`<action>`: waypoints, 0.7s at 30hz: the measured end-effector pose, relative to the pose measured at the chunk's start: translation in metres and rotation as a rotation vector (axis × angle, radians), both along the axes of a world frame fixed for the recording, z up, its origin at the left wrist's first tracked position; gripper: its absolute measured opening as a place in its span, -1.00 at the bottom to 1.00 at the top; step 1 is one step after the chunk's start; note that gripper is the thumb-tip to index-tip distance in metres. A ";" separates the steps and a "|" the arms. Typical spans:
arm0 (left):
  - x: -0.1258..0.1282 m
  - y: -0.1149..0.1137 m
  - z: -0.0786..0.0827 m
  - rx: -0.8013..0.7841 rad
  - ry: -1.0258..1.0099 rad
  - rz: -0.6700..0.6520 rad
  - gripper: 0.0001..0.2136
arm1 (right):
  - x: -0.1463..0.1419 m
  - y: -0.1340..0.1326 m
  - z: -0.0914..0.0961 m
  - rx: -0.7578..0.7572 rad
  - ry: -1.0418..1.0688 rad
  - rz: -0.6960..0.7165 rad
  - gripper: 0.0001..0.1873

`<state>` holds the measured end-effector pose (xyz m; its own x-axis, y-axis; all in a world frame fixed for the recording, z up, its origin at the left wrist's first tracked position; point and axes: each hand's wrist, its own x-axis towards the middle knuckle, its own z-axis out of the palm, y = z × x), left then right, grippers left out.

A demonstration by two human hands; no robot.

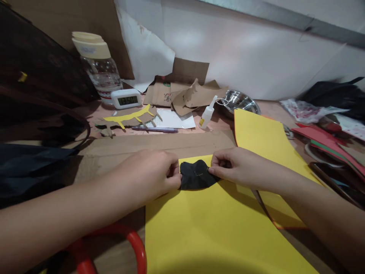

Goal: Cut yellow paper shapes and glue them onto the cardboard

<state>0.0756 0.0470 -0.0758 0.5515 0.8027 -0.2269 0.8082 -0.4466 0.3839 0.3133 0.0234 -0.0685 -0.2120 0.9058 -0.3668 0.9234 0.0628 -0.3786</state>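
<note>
A small black cut-out piece (194,176) with a wavy upper edge lies over the top part of a yellow sheet (205,224); whether it is paper or thin foam I cannot tell. My left hand (162,171) pinches its left edge between thumb and fingers. On the opposite side, my right hand (232,165) pinches its right edge. Faint yellowish marks show on the black surface. Under the yellow sheet is brown cardboard (119,150).
Red scissors handles (138,247) lie at lower left. Behind my hands are a glue bottle (207,113), purple pen (159,129), yellow-and-brown cut-outs (128,117), digital clock (126,99), water bottle (99,68) and metal bowl (241,102). More yellow sheets (259,133) lie right.
</note>
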 end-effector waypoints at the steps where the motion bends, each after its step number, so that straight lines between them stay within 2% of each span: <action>1: 0.000 0.000 0.000 -0.003 0.002 -0.001 -0.87 | 0.001 0.000 -0.001 0.002 0.004 0.000 -0.71; 7: -0.001 0.000 0.000 0.000 0.017 -0.004 -0.87 | 0.002 0.000 -0.003 0.019 0.006 -0.002 -0.71; 10: -0.003 -0.002 -0.005 0.079 -0.025 -0.005 -0.87 | 0.001 0.000 -0.003 0.026 0.009 0.002 -0.72; 12: -0.003 -0.006 -0.009 0.203 -0.058 -0.101 -0.82 | 0.001 0.000 -0.003 0.028 0.015 0.004 -0.73; 15: -0.005 -0.021 -0.012 0.406 -0.093 -0.436 -0.72 | 0.002 -0.001 -0.004 0.037 0.025 0.006 -0.73; 16: -0.007 -0.028 -0.012 0.459 -0.090 -0.495 -0.70 | 0.002 -0.001 -0.004 0.038 0.028 0.008 -0.73; 19: -0.012 -0.050 -0.012 0.612 -0.131 -0.551 -0.61 | 0.003 -0.001 -0.004 0.034 0.036 0.008 -0.74; 21: -0.015 -0.061 -0.016 0.619 -0.142 -0.580 -0.58 | 0.003 -0.001 -0.003 0.034 0.039 0.004 -0.74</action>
<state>0.0609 -0.0136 -0.0918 0.9028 0.3416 0.2614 0.3501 -0.9366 0.0150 0.3160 0.0220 -0.0717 -0.2288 0.9167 -0.3275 0.9078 0.0795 -0.4119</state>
